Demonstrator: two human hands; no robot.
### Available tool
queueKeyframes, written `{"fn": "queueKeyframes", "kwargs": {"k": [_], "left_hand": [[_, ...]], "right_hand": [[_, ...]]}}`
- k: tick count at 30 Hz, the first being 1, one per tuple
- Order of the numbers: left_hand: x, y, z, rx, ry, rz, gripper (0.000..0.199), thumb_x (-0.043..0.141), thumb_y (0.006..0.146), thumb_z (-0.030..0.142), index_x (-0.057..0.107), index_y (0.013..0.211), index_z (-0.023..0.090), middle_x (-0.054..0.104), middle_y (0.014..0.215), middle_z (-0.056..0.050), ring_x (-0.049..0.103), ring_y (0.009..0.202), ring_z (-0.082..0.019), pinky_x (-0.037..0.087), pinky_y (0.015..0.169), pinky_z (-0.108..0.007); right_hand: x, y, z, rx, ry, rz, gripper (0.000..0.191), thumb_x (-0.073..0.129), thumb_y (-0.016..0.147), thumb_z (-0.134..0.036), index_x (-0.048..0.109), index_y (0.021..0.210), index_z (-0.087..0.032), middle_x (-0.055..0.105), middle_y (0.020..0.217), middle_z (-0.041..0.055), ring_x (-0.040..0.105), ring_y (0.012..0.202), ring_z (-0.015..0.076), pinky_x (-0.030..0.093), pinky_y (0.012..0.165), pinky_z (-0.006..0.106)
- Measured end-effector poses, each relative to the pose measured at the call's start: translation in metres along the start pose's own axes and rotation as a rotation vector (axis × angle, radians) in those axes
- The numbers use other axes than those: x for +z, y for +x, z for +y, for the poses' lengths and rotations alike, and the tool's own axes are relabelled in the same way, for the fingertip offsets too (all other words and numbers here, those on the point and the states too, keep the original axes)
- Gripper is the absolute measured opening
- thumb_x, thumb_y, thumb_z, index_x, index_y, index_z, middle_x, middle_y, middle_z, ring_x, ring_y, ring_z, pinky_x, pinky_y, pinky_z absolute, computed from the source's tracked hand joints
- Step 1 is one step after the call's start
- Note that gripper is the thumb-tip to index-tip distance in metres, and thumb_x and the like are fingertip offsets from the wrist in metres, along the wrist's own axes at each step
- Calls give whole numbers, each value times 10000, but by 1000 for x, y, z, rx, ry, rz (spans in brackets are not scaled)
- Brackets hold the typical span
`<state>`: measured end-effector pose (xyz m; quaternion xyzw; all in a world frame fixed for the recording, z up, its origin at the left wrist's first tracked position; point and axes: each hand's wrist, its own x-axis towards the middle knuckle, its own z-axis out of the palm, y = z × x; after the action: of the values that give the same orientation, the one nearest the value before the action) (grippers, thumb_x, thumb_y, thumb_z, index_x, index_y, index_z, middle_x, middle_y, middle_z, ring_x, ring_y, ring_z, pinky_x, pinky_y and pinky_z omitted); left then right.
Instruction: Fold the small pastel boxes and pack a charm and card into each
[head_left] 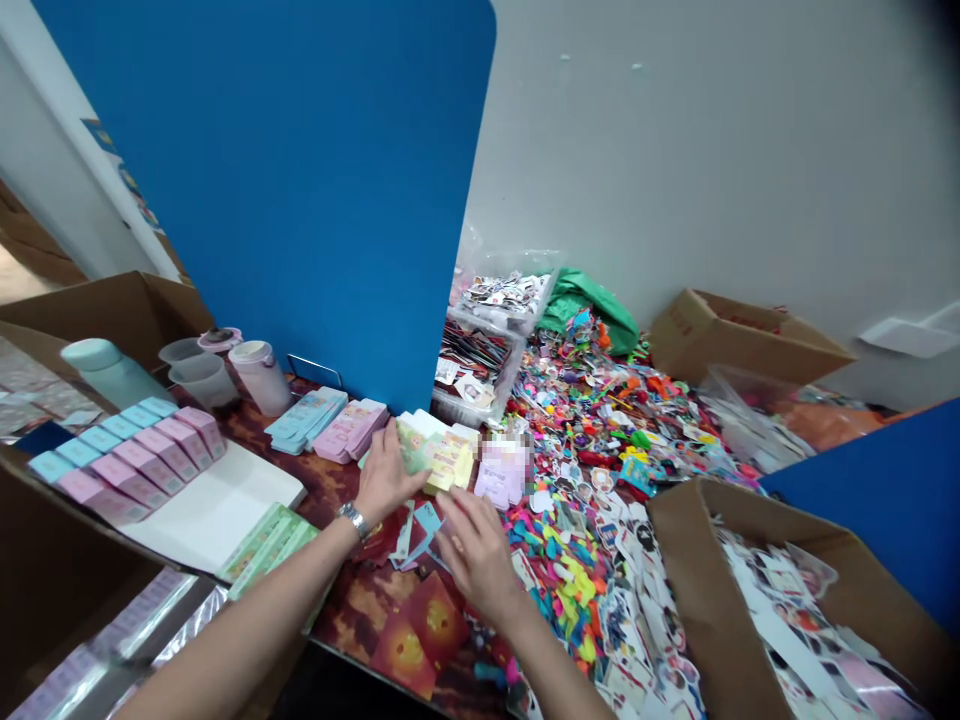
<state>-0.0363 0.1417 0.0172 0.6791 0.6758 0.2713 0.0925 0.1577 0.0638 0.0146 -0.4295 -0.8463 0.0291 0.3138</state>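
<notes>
My left hand (388, 472), with a metal watch on the wrist, reaches over the green flat cartons (414, 440) in the row of stacks; its fingers rest at them. My right hand (476, 550) is just in front of the yellow cartons (448, 462), fingers spread and bent, with nothing seen in it. Left of my left hand lie pink cartons (350, 430) and blue cartons (306, 418). A lilac stack (501, 475) sits to the right of the yellow one. Small blue and green paper pieces (426, 525) lie between my hands.
A white tray (225, 490) at left holds small pink, blue and green boxes. Cups and a bottle (112, 370) stand behind it. Colourful small items (600, 430) are heaped at right, beside an open cardboard box (697, 600). A blue divider (300, 200) rises behind the stacks.
</notes>
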Motion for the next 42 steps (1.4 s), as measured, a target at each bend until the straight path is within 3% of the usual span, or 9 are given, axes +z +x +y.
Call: {"fn": "queueKeyframes", "kwargs": {"k": [4,7,10,13,18,24,33,36,42], "left_hand": [[-3,-38,24,36,-159,3,762,670,742,361,271,1361,166,582,1211,-138,612,1123,-294,527,898,-394],[-5,-59,35,25,-227,-4,665,623,783,297,284,1348,203,636,1127,-96,685,950,-252,560,793,-358],[-11,-72,39,148,-235,31,749,605,787,224,214,1426,221,570,1289,-125,645,1073,-258,540,877,-370],[-17,-78,40,315,-210,32,687,599,783,172,289,1390,252,562,1286,-103,606,1130,-252,530,907,-370],[-18,-85,40,396,-157,1,587,625,813,220,362,1337,244,557,1282,-134,583,1149,-305,532,904,-449],[-20,-88,42,397,-87,3,679,612,841,238,252,1416,229,536,1329,-146,582,1156,-295,544,896,-433],[-17,-94,41,354,-32,-8,772,600,817,222,177,1462,205,547,1337,-167,611,1114,-313,558,833,-435],[-15,-95,42,338,-17,-41,885,602,803,231,77,1512,164,521,1367,-193,590,1154,-322,555,839,-423],[-18,-94,49,307,126,-30,1024,599,802,262,-108,1525,97,521,1312,-227,576,1125,-351,547,842,-448]], "right_hand": [[-3,26,-4,78,-68,198,449,491,961,-237,485,1408,-203,443,1454,168,427,1348,301,374,1105,527],[-4,27,-8,94,-37,209,388,500,957,-233,559,1341,-222,411,1482,160,396,1370,328,338,1111,574],[-14,19,-11,165,254,119,320,500,961,-257,632,1251,-226,406,1491,140,431,1355,306,404,1086,496],[-29,13,-12,242,544,-14,275,523,955,-295,687,1171,-251,459,1457,102,502,1300,268,440,1060,400],[-33,19,-19,593,846,160,342,528,950,-374,632,1246,-238,661,1209,72,621,1097,230,491,955,362],[-32,32,-23,824,1311,96,376,579,884,-516,734,1004,-195,715,1015,64,643,931,217,534,762,306],[-33,32,-15,799,1199,36,245,718,769,-385,703,916,-190,703,843,21,645,771,171,525,701,283],[-37,32,-17,738,991,-1,191,711,763,-288,710,923,-184,718,847,34,667,778,184,534,714,293],[-36,16,-33,443,569,77,292,519,943,-233,697,1174,-231,705,1170,65,659,1087,208,521,950,330]]}}
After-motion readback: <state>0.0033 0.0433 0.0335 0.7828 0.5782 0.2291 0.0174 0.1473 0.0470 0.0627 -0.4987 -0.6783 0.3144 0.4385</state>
